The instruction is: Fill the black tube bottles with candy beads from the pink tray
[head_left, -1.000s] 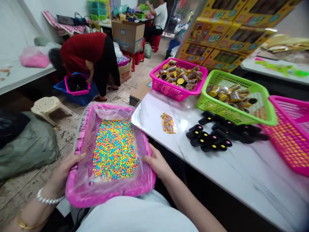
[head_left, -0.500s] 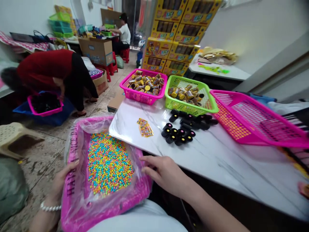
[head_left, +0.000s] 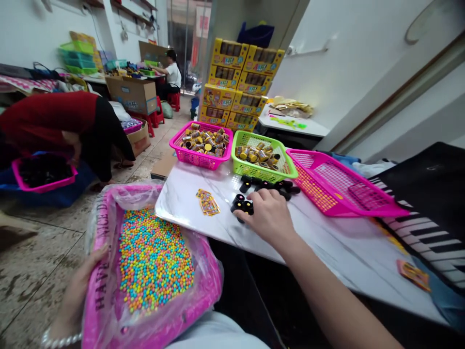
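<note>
Between seven and eight o'clock, your left hand [head_left: 80, 282] grips the pink tray [head_left: 199, 287] of coloured beads [head_left: 156, 264]. Near centre, your right hand [head_left: 271, 218] arches half-spread fingers over black cylinders [head_left: 240, 203] on the marbled worktop [head_left: 345, 242]; whether they grip, I can't tell. Yellow boxes [head_left: 218, 97] rise towards twelve; a red-clad person [head_left: 72, 110] bends around nine.

Room lies over the tabletop [head_left: 341, 245] at right, but the green basket [head_left: 262, 173] bars passage behind the black pieces [head_left: 239, 203].
</note>
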The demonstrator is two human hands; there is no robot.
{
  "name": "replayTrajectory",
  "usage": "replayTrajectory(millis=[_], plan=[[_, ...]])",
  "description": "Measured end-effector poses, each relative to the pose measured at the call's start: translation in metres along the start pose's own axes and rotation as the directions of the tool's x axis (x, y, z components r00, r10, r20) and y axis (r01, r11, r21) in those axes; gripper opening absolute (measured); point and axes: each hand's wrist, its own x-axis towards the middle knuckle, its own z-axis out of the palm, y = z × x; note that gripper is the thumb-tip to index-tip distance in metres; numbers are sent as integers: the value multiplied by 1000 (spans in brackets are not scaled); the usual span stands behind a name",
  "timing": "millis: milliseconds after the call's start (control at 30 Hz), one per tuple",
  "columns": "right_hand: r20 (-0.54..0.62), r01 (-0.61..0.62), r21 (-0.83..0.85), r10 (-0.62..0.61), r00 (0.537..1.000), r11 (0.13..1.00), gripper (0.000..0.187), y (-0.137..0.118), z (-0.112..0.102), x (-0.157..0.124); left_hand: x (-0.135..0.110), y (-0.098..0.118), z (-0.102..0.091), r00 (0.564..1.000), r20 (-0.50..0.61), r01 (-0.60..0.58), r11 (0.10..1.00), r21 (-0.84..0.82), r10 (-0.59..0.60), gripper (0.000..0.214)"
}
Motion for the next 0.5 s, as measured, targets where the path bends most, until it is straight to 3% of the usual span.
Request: replayTrajectory(millis=[100, 233, 367, 433, 500], plan=[[-44, -31, -43, 29, 999, 999, 38, -13, 19, -3, -15, 0, 12, 1000, -26, -11, 990, -143, 8, 22], [-129, -32, 10, 33, 991, 999, 26, -18, 39, -7, -28, 4, 15, 998, 57, 18, 973, -230, -5, 17], [-199, 70, 203, -29, 980, 977, 16, -21, 42, -6, -31, 3, 15, 977, 182, -56, 953, -296, 114, 20], [-204, 183, 470, -96, 974, 863, 17, -32, 32, -7, -28, 0, 16, 967, 186, -107, 939, -326, 175, 21], [-149, 249, 790, -219, 964, 560, 24, -51, 18, -11, -25, -4, 17, 961, 159, -161, 925, -343, 226, 20]])
